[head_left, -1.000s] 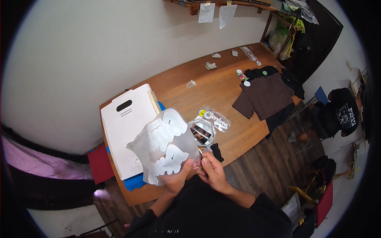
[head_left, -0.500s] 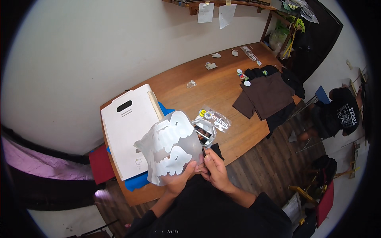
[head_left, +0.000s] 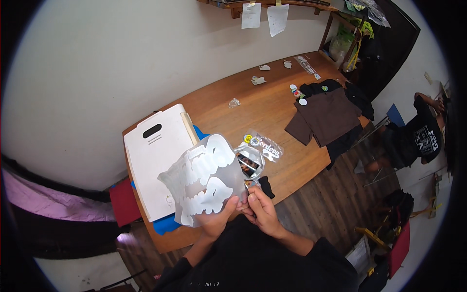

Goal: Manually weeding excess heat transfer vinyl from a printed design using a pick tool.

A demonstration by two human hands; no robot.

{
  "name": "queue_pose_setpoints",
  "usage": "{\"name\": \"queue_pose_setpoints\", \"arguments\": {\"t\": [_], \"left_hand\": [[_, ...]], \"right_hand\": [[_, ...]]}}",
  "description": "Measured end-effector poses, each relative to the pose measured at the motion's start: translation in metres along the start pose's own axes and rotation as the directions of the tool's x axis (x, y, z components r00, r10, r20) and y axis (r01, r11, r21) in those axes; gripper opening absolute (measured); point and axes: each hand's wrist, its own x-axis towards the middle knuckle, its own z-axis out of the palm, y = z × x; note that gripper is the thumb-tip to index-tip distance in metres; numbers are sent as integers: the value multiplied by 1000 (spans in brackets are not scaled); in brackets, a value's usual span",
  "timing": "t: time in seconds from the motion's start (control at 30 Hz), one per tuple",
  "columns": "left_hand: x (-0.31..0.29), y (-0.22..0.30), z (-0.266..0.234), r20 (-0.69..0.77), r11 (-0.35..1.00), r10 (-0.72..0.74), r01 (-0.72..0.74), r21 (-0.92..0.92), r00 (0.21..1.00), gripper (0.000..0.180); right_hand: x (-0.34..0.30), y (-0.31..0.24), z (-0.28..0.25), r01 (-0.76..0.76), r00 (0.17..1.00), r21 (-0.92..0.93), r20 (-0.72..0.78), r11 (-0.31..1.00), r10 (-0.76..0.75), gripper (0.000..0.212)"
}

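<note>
Film point(head_left: 202, 182), translucent with rounded white shapes point(head_left: 212, 196), curves mid-frame, pinched by the left hand point(head_left: 223, 217), the right hand point(head_left: 264, 211) closed on something dark point(head_left: 246, 188).

Premises appear to be a small workshop for decorating clothing. Evidence: a wooden table point(head_left: 219, 117) serves as the work surface. On its right part lie a brown garment point(head_left: 331, 117) and black garments point(head_left: 359, 102). Paper scraps point(head_left: 259, 81) are scattered along its far side; a printed sheet point(head_left: 269, 145) lies near its middle. A clear sheet point(head_left: 214, 192) bearing white lettering shapes is held above its near side. Papers point(head_left: 277, 20) hang from a shelf point(head_left: 301, 6) beyond it. A co-worker point(head_left: 423, 136) occupies the area to its right.
</note>
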Motion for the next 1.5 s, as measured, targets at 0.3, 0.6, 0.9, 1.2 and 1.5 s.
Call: {"name": "queue_pose_setpoints", "arguments": {"t": [0.3,0.6,0.9,1.2,1.5], "left_hand": [[0,5,4,6,999,22,-22,32,1000,29],[0,23,12,63,998,37,-34,-48,997,32],[0,8,6,27,999,-11,9,46,1000,29],[1,0,3,31,999,6,-7,42,1000,28],[2,28,12,66,987,-27,37,-159,997,29]], "right_hand": [[1,0,0,3,998,6,-59,1000,-3,21],[4,-10,1,21,996,43,-85,999,-18,23],[-3,-3,-5,-3,999,-37,-34,999,2,23],[0,2,-3,22,998,-15,-58,1000,-22,22],[2,-7,5,-6,993,-7,-116,1000,5,22]]}}
